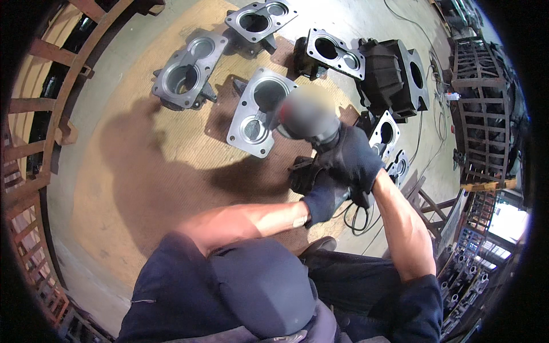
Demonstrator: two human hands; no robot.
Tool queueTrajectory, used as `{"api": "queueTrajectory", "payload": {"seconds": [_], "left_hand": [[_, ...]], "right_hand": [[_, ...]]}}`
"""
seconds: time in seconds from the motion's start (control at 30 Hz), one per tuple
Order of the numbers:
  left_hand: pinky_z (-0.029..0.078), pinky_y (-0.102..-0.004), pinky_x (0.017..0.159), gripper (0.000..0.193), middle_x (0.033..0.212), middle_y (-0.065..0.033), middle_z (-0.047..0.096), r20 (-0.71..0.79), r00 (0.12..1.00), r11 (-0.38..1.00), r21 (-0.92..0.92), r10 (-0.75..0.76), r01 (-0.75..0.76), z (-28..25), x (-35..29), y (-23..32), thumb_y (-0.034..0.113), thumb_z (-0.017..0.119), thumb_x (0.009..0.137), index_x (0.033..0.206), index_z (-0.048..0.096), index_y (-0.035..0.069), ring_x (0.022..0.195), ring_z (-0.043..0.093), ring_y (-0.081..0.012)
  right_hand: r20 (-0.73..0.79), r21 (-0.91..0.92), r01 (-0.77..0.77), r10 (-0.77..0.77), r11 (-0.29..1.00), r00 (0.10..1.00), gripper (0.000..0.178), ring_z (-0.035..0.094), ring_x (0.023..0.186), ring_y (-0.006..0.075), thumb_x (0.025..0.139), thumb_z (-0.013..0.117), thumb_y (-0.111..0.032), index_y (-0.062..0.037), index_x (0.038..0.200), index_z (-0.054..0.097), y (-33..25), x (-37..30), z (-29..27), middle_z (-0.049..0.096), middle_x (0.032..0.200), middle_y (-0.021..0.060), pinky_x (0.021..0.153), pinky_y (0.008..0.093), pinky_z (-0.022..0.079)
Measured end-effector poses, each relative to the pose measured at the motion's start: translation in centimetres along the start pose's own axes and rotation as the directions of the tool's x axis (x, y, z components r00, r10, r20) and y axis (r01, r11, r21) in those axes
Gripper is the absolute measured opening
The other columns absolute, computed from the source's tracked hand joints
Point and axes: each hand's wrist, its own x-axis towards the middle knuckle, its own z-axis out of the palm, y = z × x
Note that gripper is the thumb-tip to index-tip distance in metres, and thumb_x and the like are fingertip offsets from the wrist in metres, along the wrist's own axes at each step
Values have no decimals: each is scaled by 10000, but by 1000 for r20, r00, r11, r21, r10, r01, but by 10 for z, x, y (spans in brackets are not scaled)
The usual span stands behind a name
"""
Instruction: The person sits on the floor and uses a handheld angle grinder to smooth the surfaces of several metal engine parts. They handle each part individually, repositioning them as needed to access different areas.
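In dark gloves, both my hands grip a dark hand-held power tool, which looks like a corded grinder; its round front end is blurred. My right hand is wrapped round the body behind the head. Lower and to the left, my left hand closes on the rear part. The tool's head overlaps the right edge of a metal casting with a machined flange, a large bore and a smaller round recess. Whether they touch is hidden by the blur. A black loop of cable hangs below the tool.
Similar castings stand around: one to the left, one at the top, one at upper right. Beside that is a large black housing. Brown matting covers the floor. Rusty metal racks flank both sides; cables trail at right.
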Motion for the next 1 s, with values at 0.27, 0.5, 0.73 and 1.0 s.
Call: {"api": "queueTrajectory", "payload": {"seconds": [0.27, 0.5, 0.73, 1.0], "left_hand": [[360, -317, 1138, 411, 1450, -101, 474, 95, 995, 984, -178, 44, -26, 3, -22, -52, 124, 502, 1052, 1442, 431, 14, 1309, 458, -169], [392, -296, 1136, 438, 1472, -110, 498, 46, 999, 965, -261, 21, -8, -3, -44, -53, 75, 516, 1039, 1466, 437, 20, 1346, 473, -167], [513, -313, 988, 284, 1252, -85, 660, -290, 914, 958, 97, 285, -268, -13, -5, -34, 29, 564, 984, 1257, 618, -33, 1122, 615, -143], [538, -316, 874, 207, 1036, -112, 712, -417, 850, 935, -2, 321, -354, 5, 18, 9, 43, 584, 952, 1130, 668, -24, 997, 651, -154]], "right_hand": [[116, 145, 52, -69, 988, 991, 504, 716, 954, 383, 673, 807, -320, -25, 1066, 697, -36, -26, 9, 733, 945, 224, 815, 388, 569], [127, -6, 18, -17, 1000, 992, 565, 728, 892, 343, 630, 866, -300, -23, 1088, 685, -49, -31, 26, 739, 944, 203, 826, 363, 563], [50, -52, 74, -71, 996, 996, 534, 690, 968, 432, 669, 826, -341, -10, 1063, 684, -47, 15, 2, 718, 951, 262, 839, 445, 566], [13, -94, 139, -139, 986, 990, 464, 705, 889, 400, 638, 810, -317, -21, 980, 710, -40, 6, -32, 728, 912, 222, 800, 420, 569]]}}
